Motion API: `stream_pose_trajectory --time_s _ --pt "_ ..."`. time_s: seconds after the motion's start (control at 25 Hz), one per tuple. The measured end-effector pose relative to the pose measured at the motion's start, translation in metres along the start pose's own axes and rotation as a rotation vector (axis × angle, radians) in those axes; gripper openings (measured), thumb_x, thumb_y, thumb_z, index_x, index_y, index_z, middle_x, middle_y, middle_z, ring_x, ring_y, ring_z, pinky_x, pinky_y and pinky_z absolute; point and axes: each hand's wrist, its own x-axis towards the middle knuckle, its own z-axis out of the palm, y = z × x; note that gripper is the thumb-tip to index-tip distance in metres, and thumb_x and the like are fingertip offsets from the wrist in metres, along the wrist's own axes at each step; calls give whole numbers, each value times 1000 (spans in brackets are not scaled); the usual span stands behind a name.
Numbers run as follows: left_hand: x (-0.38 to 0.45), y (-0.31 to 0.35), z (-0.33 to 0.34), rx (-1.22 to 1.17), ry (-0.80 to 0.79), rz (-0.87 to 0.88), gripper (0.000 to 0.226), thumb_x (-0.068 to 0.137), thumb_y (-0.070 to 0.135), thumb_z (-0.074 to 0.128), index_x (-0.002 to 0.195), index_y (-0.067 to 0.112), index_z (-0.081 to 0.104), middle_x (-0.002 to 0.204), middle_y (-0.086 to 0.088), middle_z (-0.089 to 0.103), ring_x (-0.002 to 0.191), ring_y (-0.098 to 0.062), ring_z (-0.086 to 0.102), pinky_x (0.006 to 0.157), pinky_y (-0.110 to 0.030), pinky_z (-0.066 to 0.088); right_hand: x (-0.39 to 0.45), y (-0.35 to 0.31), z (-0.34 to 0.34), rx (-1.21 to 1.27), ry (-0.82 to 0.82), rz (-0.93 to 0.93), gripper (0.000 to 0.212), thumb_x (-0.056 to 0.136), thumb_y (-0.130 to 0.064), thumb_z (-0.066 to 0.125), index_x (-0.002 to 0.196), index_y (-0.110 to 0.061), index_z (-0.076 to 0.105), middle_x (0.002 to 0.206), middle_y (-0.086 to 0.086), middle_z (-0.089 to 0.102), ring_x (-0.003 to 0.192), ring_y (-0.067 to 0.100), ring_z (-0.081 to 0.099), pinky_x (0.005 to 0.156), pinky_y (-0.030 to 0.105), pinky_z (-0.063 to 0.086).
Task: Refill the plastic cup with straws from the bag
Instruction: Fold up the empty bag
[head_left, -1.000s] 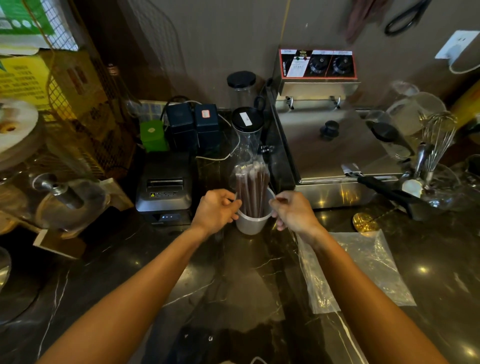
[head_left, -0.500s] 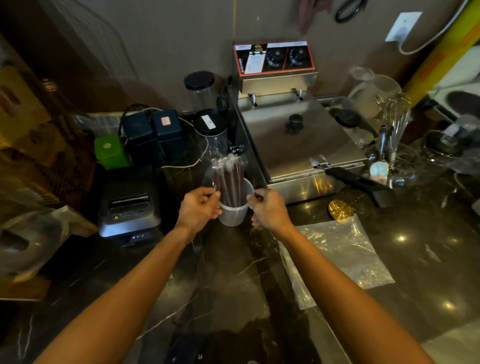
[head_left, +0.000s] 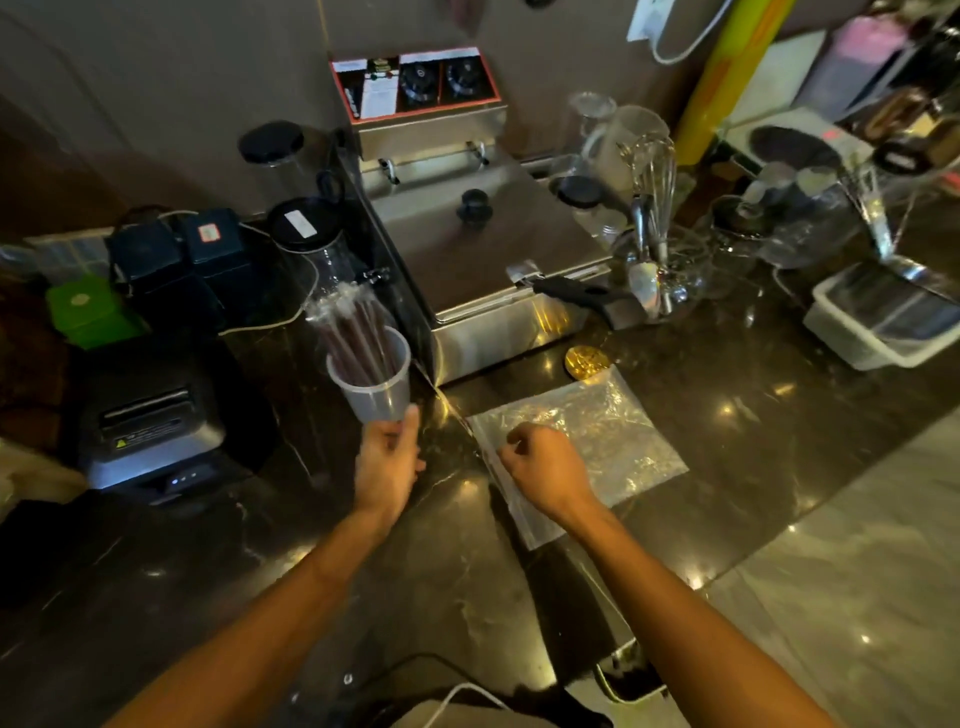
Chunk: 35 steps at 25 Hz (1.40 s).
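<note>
A clear plastic cup holds several dark wrapped straws that stick out past its rim and lean to the left. My left hand grips the cup by its base and holds it above the dark marble counter. A flat clear plastic bag lies on the counter to the right. My right hand rests over the bag's left edge with its fingers curled; whether it pinches the bag I cannot tell.
A steel fryer stands right behind the cup. A receipt printer sits at the left, jars behind. A whisk in a glass and a white tray stand at the right. A gold lid lies beside the bag.
My left hand has taken the cup by its base and lifted it. My right hand has left the cup and moved down to the bag. The view has swung right.
</note>
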Motion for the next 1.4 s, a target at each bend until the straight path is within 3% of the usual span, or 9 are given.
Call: stream_pose_trajectory --time_s 0.24,0.4,0.52,0.64,0.76,0.92,1.16,1.32,1.4 --pt "-23 -18 64 250 -464 -205 36 99 40 63 121 12 56 114 -14 69 102 -31 73 88 -40 62 -44 47 2 -201 -38 -87 34 99 -24 60 131 -14 65 132 8 63 120 28 61 100 41 52" --pt "-27 -30 90 147 -499 -292 51 98 31 67 134 -3 54 121 -24 68 100 -33 75 71 -29 65 -65 66 4 -286 -116 -63 56 96 -20 60 150 -14 47 157 9 45 147 31 41 120 51 33" --pt "-29 -33 99 44 -454 -332 40 98 12 67 129 -11 56 117 -30 68 92 -31 73 62 -24 64 -74 79 10 -314 -166 -43 74 94 -20 63 159 -15 30 168 8 28 156 28 26 125 56 23" --pt "-37 -23 99 -1 -487 -369 13 98 2 62 106 -8 64 88 -20 67 75 -23 74 62 -24 64 -78 86 19 -382 -93 -88 67 94 -26 66 155 -14 39 161 10 40 148 30 40 124 55 25" --pt "-38 -12 87 -77 -492 -370 12 97 9 66 87 3 68 72 -9 68 71 -18 78 69 -28 65 -76 93 18 -389 115 -197 44 90 -19 69 133 -14 64 134 9 67 124 30 63 115 55 36" --pt "-40 3 60 -113 -466 -247 18 97 20 68 84 7 68 71 -7 67 74 -19 75 74 -32 63 -71 82 -9 -169 222 -310 18 95 -18 65 109 -20 78 102 0 78 95 21 71 95 42 51" --pt "-46 14 19 -249 -277 -110 40 95 45 63 113 10 66 94 -9 69 92 -24 71 72 -35 61 -74 36 -44 378 -33 -198 21 103 -27 61 95 -28 80 92 -9 78 88 8 72 81 32 58" --pt "-45 6 -13 -225 -245 72 84 78 51 75 147 16 43 133 -7 60 121 -17 62 105 -39 51 -75 16 -64 706 -120 -195 27 100 -22 63 93 1 77 97 21 74 89 26 71 82 30 56" --pt "-46 6 -27 -206 -329 128 78 78 42 78 145 15 49 130 -6 66 119 -15 66 108 -38 50 -74 10 -66 881 -166 -170 37 94 -25 65 92 12 70 93 26 72 84 27 69 79 33 56"
